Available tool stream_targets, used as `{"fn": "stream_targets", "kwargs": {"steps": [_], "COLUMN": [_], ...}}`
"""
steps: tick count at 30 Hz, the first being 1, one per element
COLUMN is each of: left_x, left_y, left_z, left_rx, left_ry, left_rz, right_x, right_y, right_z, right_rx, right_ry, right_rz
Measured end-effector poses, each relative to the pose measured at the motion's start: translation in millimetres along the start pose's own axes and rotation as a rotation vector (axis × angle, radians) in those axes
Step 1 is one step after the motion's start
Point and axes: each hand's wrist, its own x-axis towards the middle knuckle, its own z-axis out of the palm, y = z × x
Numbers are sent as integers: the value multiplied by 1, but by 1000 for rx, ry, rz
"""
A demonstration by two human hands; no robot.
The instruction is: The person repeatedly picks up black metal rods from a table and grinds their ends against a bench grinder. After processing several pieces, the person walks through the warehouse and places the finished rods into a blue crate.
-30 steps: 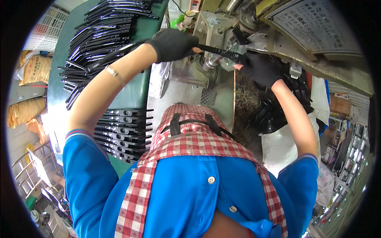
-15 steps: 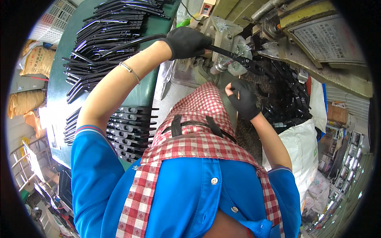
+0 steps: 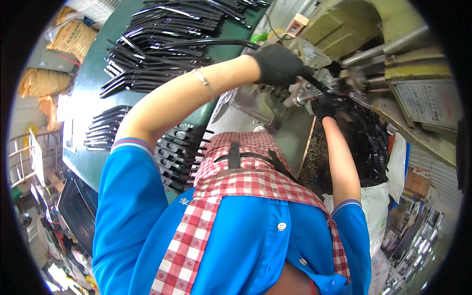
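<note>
My left hand (image 3: 280,65), in a black glove, is closed around a long bent black metal bar (image 3: 216,43). One end of the bar reaches left over the table, and the other slants down into the work area of a metal machine (image 3: 373,81). By a small metal fixture (image 3: 301,93) on that machine is my right hand (image 3: 324,107), also gloved in black. It is up close to the bar's right end, and its fingers are hidden and blurred, so I cannot see what they grip.
A pile of bent black bars (image 3: 167,49) lies on the green table (image 3: 81,142) at the left. Flat black fittings (image 3: 172,155) stand in a row near its edge. Dark metal parts (image 3: 373,152) fill a space at the right, beside a white sack (image 3: 376,206).
My left hand has carried the bar's end further into the machine. My right hand has risen from below the fixture to beside the bar's end. The view has shifted too.
</note>
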Motion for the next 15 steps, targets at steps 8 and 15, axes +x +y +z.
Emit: {"fn": "stream_targets", "kwargs": {"steps": [8, 15], "left_x": [-119, -319], "left_y": [-6, -2], "left_z": [14, 40], "left_rx": [-131, 127], "left_ry": [26, -321], "left_rz": [-149, -670], "right_x": [-1, 6], "right_y": [-15, 19], "right_z": [12, 44], "right_rx": [166, 392], "right_ry": [102, 215], "right_rz": [96, 38]}}
